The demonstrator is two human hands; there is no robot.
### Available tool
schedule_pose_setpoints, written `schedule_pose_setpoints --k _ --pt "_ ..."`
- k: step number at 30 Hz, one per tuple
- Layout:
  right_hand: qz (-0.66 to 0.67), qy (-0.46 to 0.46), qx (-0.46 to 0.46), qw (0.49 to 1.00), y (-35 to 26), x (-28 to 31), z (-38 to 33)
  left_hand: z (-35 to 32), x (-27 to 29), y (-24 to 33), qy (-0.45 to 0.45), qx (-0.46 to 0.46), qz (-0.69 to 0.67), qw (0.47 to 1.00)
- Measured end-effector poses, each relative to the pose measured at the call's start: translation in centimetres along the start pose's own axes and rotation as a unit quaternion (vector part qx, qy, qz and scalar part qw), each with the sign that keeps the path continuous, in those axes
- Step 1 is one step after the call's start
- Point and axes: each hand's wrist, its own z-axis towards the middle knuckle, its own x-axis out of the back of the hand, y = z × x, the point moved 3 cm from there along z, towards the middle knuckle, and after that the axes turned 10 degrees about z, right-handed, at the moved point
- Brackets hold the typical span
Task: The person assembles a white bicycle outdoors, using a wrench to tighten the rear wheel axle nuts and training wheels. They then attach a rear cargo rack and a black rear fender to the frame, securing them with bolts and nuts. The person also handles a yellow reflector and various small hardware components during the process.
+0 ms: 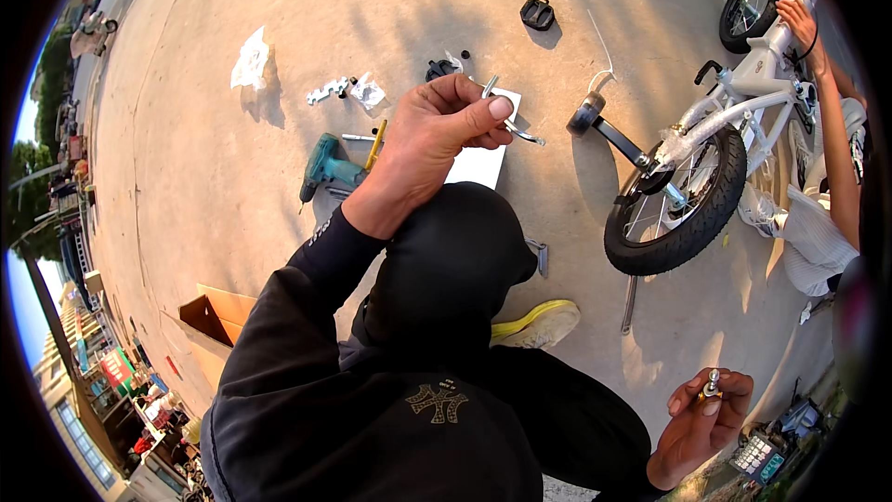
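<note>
My left hand (pixel 437 135) is raised above the ground near the middle of the view, thumb and fingers pinched on a thin, bent, shiny metal rod (pixel 526 136). Its exact kind is unclear. Low on the right, my right hand (pixel 701 432) grips a small silver fitting with a gold-coloured part (pixel 712 385) between its fingertips. Behind my left hand lies a white sheet or flat box (pixel 481 165), partly hidden. A teal power drill (pixel 332 167) rests beside my left wrist, next to a yellow-handled tool (pixel 376 145).
A white small-wheeled bicycle (pixel 762 112) lies at the right, where another person's hand (pixel 801 23) touches it. Its crank and pedal (pixel 587 115) stick out leftward. A black pedal (pixel 537 14), plastic wrapping (pixel 251 59) and a cardboard box (pixel 218 321) are on the ground.
</note>
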Motion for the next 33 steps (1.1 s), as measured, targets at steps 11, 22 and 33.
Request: schedule_pose_setpoints --k 11,22,33 --pt "0.049 -0.028 -0.026 0.998 1.0 0.9 0.3 1.9 6.4 -10.2 0.104 0.074 0.096 0.987" --pt "-0.014 -0.049 -0.041 0.998 3.0 -0.2 2.5 5.2 25.7 -21.1 0.362 0.141 0.139 0.911" --pt "-0.082 -0.023 -0.055 0.995 2.7 -3.2 3.7 6.6 26.9 -19.0 0.359 -0.117 0.717 0.586"
